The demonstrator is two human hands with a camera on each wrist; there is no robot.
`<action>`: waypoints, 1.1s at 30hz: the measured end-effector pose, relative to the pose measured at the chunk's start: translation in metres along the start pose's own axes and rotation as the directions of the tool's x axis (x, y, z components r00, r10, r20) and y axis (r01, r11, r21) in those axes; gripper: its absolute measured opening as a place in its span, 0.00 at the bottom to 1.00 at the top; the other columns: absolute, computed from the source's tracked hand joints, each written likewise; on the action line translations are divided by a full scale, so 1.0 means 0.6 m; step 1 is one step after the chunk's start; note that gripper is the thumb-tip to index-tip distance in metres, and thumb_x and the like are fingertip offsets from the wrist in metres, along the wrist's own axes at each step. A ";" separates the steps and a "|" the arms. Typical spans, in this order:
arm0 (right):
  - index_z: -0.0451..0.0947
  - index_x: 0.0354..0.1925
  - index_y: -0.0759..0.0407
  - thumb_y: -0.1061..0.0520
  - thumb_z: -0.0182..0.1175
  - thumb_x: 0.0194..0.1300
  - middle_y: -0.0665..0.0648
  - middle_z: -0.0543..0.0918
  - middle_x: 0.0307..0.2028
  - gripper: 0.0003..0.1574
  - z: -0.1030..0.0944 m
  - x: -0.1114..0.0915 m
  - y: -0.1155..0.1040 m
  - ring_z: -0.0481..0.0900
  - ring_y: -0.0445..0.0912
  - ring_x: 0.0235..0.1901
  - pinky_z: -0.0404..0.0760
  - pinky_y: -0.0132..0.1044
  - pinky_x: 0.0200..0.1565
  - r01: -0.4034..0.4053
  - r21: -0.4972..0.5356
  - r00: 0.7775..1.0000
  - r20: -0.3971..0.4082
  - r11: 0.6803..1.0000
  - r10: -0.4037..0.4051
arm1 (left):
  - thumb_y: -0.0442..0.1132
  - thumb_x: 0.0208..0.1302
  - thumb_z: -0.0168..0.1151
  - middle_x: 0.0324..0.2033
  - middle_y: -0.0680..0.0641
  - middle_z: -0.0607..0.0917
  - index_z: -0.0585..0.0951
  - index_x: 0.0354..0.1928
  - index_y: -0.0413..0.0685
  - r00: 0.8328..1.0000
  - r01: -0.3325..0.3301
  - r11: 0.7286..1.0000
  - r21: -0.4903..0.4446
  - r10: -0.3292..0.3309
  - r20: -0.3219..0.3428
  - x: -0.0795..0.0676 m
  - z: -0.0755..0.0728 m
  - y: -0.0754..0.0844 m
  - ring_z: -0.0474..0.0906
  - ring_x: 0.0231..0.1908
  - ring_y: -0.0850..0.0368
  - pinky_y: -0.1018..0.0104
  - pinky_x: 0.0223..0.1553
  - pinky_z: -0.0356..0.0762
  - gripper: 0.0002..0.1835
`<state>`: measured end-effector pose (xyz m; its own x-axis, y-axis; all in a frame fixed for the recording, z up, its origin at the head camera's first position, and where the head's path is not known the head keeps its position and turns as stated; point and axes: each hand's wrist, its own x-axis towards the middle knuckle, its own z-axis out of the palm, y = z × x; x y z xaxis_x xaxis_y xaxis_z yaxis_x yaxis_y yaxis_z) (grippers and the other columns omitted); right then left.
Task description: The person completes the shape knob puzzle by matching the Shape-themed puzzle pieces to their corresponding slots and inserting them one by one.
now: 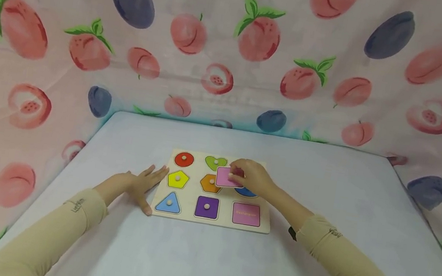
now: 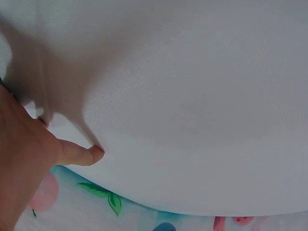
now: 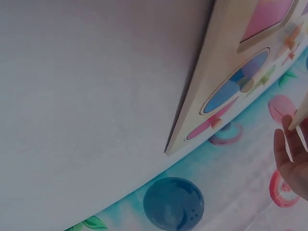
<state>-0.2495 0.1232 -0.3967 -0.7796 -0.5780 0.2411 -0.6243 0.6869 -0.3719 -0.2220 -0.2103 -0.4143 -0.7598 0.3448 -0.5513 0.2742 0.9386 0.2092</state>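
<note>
A wooden shape puzzle board (image 1: pixel 190 190) lies on the white table, its knobbed pieces in several colours. My right hand (image 1: pixel 255 178) pinches the knob of a pink rectangle puzzle piece (image 1: pixel 224 177), held above the board over the orange hexagon (image 1: pixel 207 184) and partly over the blue oval (image 1: pixel 245 192). At the near right corner, the pink rectangular recess (image 1: pixel 246 214) has no piece in it. My left hand (image 1: pixel 142 186) has its fingers spread at the board's left edge. In the right wrist view, my right hand (image 3: pixel 294 163) shows only in part at the edge.
On the board sit a red circle (image 1: pixel 184 159), green heart (image 1: pixel 214 162), yellow pentagon (image 1: pixel 178 179), light blue triangle (image 1: pixel 169 203) and purple square (image 1: pixel 207 207). A fruit-print cloth (image 1: pixel 226 39) hangs behind the white table (image 1: pixel 187 260). A small dark object (image 1: pixel 292 233) shows beside the right forearm.
</note>
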 end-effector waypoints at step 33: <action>0.80 0.27 0.58 0.57 0.69 0.54 0.51 0.82 0.28 0.07 -0.006 -0.127 0.010 0.72 0.42 0.29 0.74 0.29 0.33 -0.157 0.081 0.987 0.054 0.984 0.152 | 0.59 0.36 0.76 0.74 0.41 0.36 0.35 0.74 0.48 0.999 -0.027 0.997 -0.071 0.025 -0.023 -0.006 -0.001 0.003 0.28 0.72 0.35 0.18 0.55 0.33 0.72</action>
<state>-0.1944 0.1730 -0.4142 -0.8618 -0.4895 0.1327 -0.4886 0.7311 -0.4763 -0.2192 -0.2099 -0.4114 -0.7661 0.3679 -0.5270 0.2515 0.9262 0.2810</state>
